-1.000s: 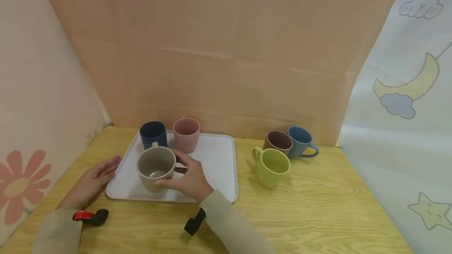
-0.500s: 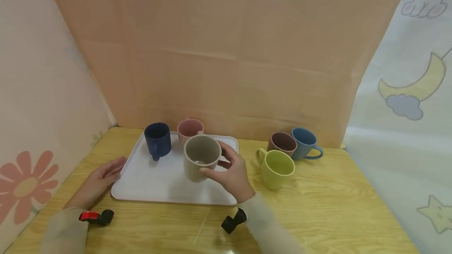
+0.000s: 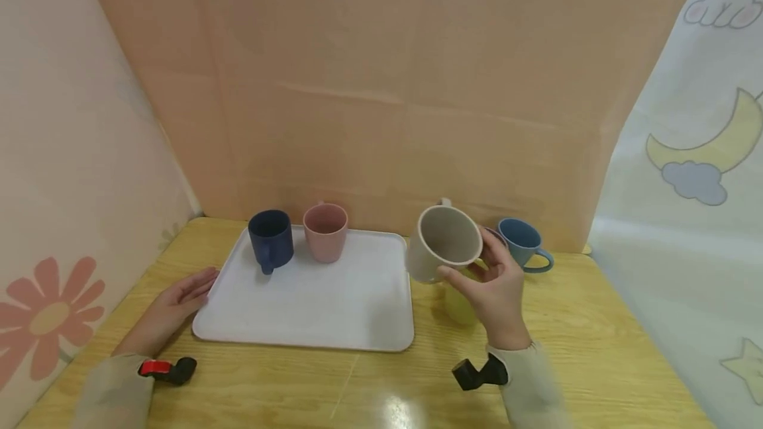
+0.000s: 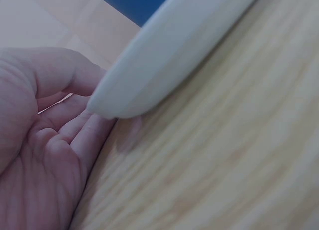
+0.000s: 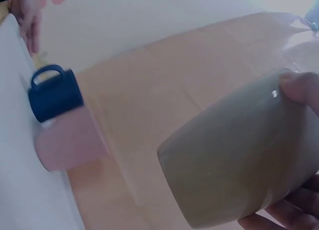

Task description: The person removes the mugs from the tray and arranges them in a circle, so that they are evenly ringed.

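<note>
My right hand (image 3: 501,290) grips a beige mug (image 3: 444,237), thumb on the near side of its rim and fingers round the far side. The mug is raised and tilted, its mouth towards the head camera, right of the white tray (image 3: 316,316). Behind and below it, a yellow-green mug (image 3: 459,306) is partly hidden and a brown mug mostly hidden. The right wrist view shows the beige mug's smooth side (image 5: 234,155). At the tray's left edge, my left hand (image 3: 179,300) lies with fingers extended, fingertips against the rim (image 4: 144,70).
On the tray's back half stand a navy mug (image 3: 271,240), handle towards the front, and a pink mug (image 3: 325,234). A blue mug (image 3: 520,237) stands at the table's back right. An orange-brown backdrop (image 3: 393,85) rises behind the wooden table (image 3: 584,349).
My right hand has carried the beige mug from over the tray's left front to the right, past the tray's right edge, tilting it. The left hand stays at the tray.
</note>
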Motion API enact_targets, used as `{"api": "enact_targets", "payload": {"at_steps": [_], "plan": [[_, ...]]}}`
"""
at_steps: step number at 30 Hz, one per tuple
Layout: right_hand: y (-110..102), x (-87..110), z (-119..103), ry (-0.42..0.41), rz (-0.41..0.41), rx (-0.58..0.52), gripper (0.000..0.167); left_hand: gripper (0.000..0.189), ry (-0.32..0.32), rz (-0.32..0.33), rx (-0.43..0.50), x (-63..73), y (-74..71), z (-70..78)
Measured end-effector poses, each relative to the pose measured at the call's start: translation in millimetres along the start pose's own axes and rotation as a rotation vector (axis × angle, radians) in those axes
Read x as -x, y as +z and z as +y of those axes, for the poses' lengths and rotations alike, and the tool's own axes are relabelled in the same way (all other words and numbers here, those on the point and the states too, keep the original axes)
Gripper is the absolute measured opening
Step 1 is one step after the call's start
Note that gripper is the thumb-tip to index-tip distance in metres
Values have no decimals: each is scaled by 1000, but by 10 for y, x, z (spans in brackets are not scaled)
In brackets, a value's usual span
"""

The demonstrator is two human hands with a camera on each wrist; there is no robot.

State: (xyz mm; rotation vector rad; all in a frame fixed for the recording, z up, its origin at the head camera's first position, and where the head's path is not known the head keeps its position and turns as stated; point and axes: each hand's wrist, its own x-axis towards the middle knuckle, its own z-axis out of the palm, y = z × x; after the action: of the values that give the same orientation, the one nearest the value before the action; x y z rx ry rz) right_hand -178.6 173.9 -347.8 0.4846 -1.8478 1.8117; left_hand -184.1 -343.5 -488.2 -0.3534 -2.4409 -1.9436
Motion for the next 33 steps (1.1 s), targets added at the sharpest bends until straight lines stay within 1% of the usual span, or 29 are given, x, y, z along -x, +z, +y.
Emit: {"api": "enact_targets", "payload": {"at_steps": [2, 7, 11, 13, 17, 20, 22, 25, 26, 28, 31, 33], "plan": [[-139, -25, -41, 17, 59, 6, 76, 64, -8, 2, -5, -1, 2, -5], [-479, -82, -79, 53, 214, 30, 71, 62, 6, 2, -31, -3, 12, -41], [-739, -121, -57, 82, 331, 87, 66, 63, -5, 4, -38, -14, 18, -48], [-859, -142, -34, 109, 383, 121, 65, 63, -16, 7, -46, -19, 18, -42], [-1082, -216, 17, 231, 477, 224, 67, 62, -15, 7, -92, -31, 7, -11], [-1250, -274, 51, 359, 511, 290, 71, 62, -7, 7, -113, -68, 5, 17], [-1356, -300, 69, 434, 504, 310, 74, 62, -5, -3, -103, -90, 3, 29], [-1475, -308, 88, 529, 450, 375, 80, 62, 9, -13, -89, -85, -3, 32], [-1503, -308, 90, 546, 424, 392, 79, 62, 13, -16, -79, -75, -10, 27], [-1555, -298, 98, 568, 347, 449, 82, 61, 17, -14, -81, -52, -16, 25], [-1620, -286, 117, 581, 243, 510, 85, 62, -2, -4, -113, -29, -11, 25], [-1666, -267, 146, 590, 191, 536, 87, 63, -22, -5, -132, -14, 2, 29]]}}
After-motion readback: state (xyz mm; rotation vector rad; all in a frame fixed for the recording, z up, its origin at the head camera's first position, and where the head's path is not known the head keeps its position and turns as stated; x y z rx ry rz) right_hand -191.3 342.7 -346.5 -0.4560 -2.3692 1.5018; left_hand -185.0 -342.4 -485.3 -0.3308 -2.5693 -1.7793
